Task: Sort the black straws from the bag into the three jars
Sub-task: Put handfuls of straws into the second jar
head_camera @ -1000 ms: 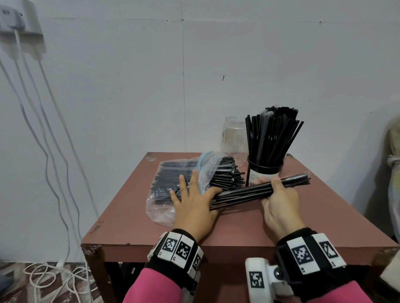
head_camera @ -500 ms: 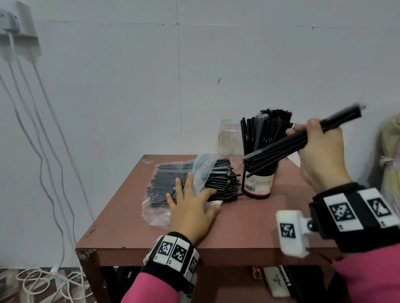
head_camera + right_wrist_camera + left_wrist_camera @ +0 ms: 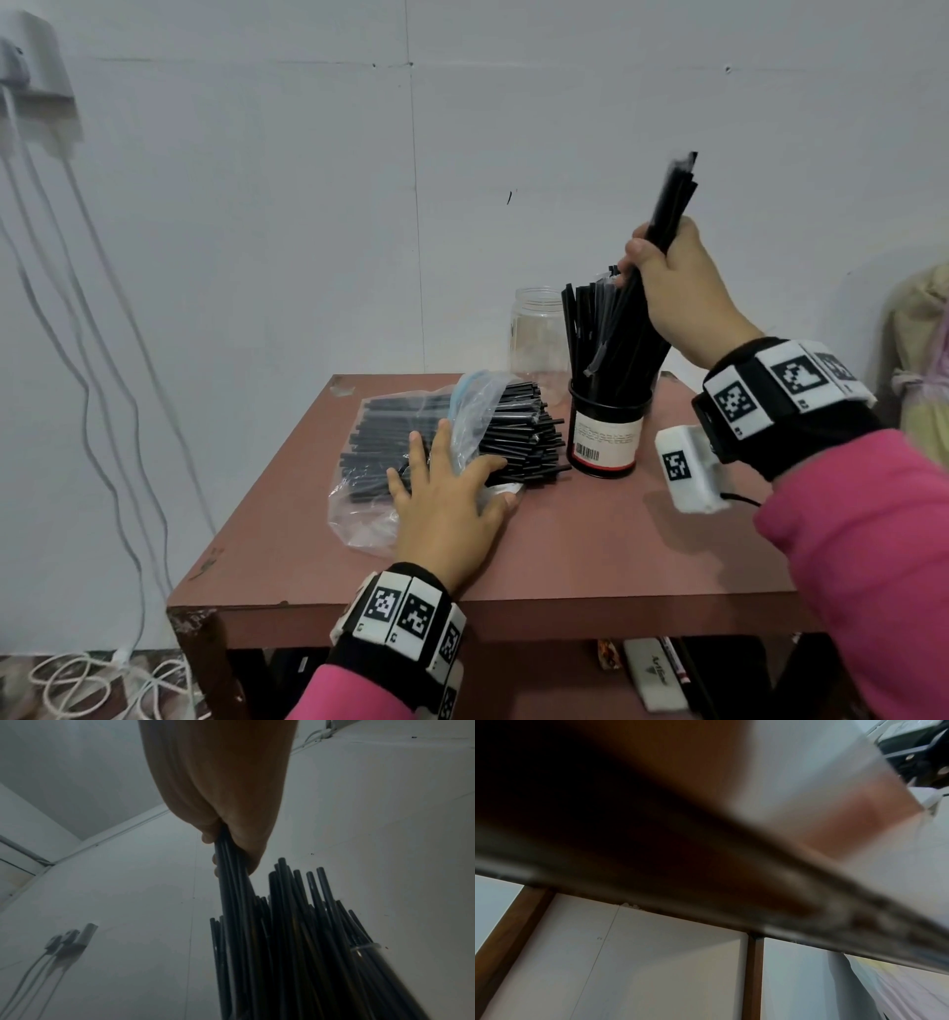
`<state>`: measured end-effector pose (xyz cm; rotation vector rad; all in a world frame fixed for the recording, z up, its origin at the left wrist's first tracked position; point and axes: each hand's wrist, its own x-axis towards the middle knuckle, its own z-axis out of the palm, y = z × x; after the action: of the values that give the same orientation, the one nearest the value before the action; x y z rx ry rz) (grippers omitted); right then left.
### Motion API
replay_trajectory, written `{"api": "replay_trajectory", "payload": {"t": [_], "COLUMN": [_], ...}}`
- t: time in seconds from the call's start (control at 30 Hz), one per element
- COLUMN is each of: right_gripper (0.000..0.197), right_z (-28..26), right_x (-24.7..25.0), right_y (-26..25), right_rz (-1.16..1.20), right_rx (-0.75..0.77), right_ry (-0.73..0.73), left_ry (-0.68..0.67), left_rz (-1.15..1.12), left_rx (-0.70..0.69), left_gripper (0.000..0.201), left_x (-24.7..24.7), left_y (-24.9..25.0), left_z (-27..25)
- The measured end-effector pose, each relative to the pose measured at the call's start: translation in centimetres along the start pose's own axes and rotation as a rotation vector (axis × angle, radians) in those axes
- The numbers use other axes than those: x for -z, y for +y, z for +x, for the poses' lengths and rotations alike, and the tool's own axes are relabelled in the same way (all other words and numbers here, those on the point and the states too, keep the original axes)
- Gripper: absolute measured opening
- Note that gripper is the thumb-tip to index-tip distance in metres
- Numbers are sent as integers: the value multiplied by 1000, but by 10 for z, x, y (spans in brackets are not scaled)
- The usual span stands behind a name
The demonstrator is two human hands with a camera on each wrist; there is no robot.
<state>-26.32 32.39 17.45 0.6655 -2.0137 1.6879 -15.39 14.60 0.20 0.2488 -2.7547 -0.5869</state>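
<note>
Right hand (image 3: 678,288) raised, clamped round straw bundle (image 3: 667,205) held upright over filled jar (image 3: 608,426); left hand (image 3: 447,503) laid flat, fingers spread, on bag (image 3: 390,431); reddish bench (image 3: 590,545) set against white wall (image 3: 257,205)

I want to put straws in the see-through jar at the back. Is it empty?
Looks empty. The clear jar shows only see-through glass, no black straws inside, though the straw-filled jar hides its right side.

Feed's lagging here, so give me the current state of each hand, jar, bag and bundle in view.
left hand: open, flat on the bag
right hand: grips the straw bundle
straw bundle: steeply tilted, lower ends among the labelled jar's straws
labelled jar: upright, packed with straws
clear jar: upright, empty
bag: open, lying flat, straws inside
</note>
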Motion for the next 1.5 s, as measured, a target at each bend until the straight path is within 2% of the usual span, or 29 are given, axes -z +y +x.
{"api": "replay_trajectory", "payload": {"t": [0.17, 0.33, 0.5, 0.6, 0.7, 0.83, 0.93, 1.13, 1.3, 1.33, 1.43, 1.5], "right_gripper": [15, 4, 9, 44, 81, 100, 95, 52, 27, 31, 64, 68], "right_z": [12, 18, 15, 4, -7, -6, 0, 2, 4, 5, 9, 9], "right_x": [-2, -4, -7, -13, -18, -21, -23, -24, -23, -23, -22, -21], "right_y": [7, 10, 17, 27, 39, 40, 34, 34, 20, 16, 14, 15], "right_rz": [6, -24, -91, -214, -215, -174, -154, -363, -378, -385, -392, -439], "right_rx": [9, 16, -19, -44, 18, 145, 218, 140, 256, 271, 266, 233], "right_ry": [-75, -156, -259, -261, -161, -13, 41, 54, 169, 171, 126, 92], "left_ry": [5, 5, 11, 8, 8, 4, 3, 5, 6, 8, 10, 5], "left_rz": [6, 15, 14, 20, 11, 16, 18, 6, 2, 3, 6, 4], "left_rx": [-1, -3, -2, -2, -2, -4, -4, -7, -8, -9, -9, -8], "left_gripper": [36, 36, 37, 37, 38, 39, 38, 38, 39, 39, 38, 39], "left_x": [-1, -2, -4, -3, -3, -3, -2, -1, -1, -2, -2, -2], "left_y": [-1, -2, -3, -3, -2, -3, -3, -2, -2, -2, -3, -3], "left_z": [0, 1, 2, 2, 2, 1, 1, 1, 0, 0, 0, 1]}}
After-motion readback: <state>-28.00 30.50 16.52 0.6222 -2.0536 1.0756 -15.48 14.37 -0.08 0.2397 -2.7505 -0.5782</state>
